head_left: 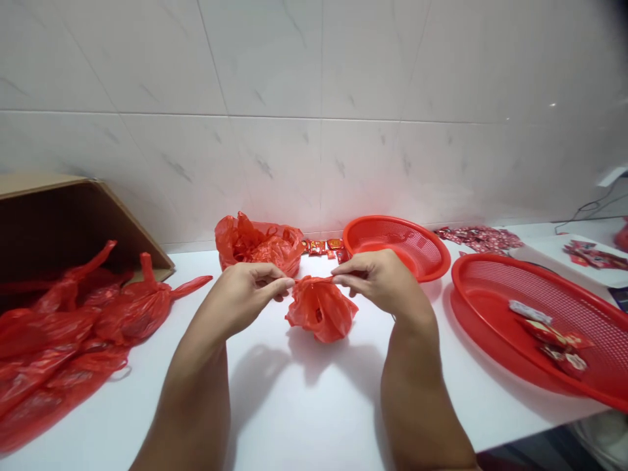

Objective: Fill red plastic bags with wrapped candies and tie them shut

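A small red plastic bag [321, 311] hangs between my two hands over the white table, its top drawn together. My left hand [262, 284] pinches one end of the bag's top. The opposite end is pinched between the thumb and fingers of my right hand [366, 278]. Something darker shows faintly through the bag, but I cannot make out what it is. Behind my left hand stands a red bag-lined container [260, 243] holding more red plastic. Several small red packets [316, 247] lie at the wall, just beyond the bag.
Knotted, filled red bags [132, 314] are heaped at the left, by a cardboard box [132, 229] on its side. At the right are a red basket [397, 226] and a larger one [483, 327] with a few packets inside. A pile of packets [481, 239] lies behind.
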### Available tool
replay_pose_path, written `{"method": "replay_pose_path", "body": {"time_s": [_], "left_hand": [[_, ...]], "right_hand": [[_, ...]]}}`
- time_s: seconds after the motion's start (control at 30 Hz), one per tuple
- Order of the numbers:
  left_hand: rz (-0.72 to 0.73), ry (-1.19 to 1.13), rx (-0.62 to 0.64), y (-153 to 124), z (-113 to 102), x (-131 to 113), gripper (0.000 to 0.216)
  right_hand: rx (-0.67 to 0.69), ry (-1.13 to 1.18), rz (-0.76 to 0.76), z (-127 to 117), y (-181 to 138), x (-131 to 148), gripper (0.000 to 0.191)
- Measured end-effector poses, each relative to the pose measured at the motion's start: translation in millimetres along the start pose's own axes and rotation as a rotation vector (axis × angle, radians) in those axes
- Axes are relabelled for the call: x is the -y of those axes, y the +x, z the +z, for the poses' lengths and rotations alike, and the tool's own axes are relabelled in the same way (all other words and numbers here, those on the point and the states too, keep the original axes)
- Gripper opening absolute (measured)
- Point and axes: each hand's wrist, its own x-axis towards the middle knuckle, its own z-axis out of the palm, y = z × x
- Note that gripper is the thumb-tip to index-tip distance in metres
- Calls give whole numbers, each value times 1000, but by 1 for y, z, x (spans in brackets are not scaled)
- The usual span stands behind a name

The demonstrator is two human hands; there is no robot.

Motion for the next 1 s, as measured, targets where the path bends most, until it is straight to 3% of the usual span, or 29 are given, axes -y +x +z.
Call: {"method": "replay_pose_path", "body": {"time_s": [0.1, 0.2, 0.27, 0.37, 0.43, 0.5, 0.6, 0.7, 0.77, 0.87, 1.0], "left_hand": [[-79, 183, -16, 3, -13, 13, 41], [-149, 257, -32, 5, -27, 24, 46], [-114, 218, -89, 3, -32, 24, 47], [54, 8, -166, -4, -26, 9, 45], [159, -158, -77, -8, -14, -6, 44], [210, -254, 118, -11, 1, -19, 43], [231, -327, 388, -11, 20, -30, 39], [179, -403, 492, -9, 26, -34, 39], [116, -366, 410, -11, 21, -37, 40], [58, -146, 68, -20, -3, -30, 39], [-97, 74, -384, -40, -59, 25, 34]], "right_hand": [[28, -30, 244, -22, -12, -8, 18], [6, -54, 370, -39, -22, -11, 25], [-30, -35, 357, -41, -24, -7, 23], [-105, 123, 241, -27, -19, 7, 16], [-124, 291, 154, -8, -12, 18, 19], [-122, 418, 84, 12, -4, 28, 21], [-197, 448, 29, 32, 3, 37, 19], [-245, 392, 8, 32, 3, 39, 15], [-217, 299, 13, 24, 1, 38, 13], [-142, 99, 48, 10, -4, 35, 19], [-2, 1, 56, -3, -10, 30, 23]]}}
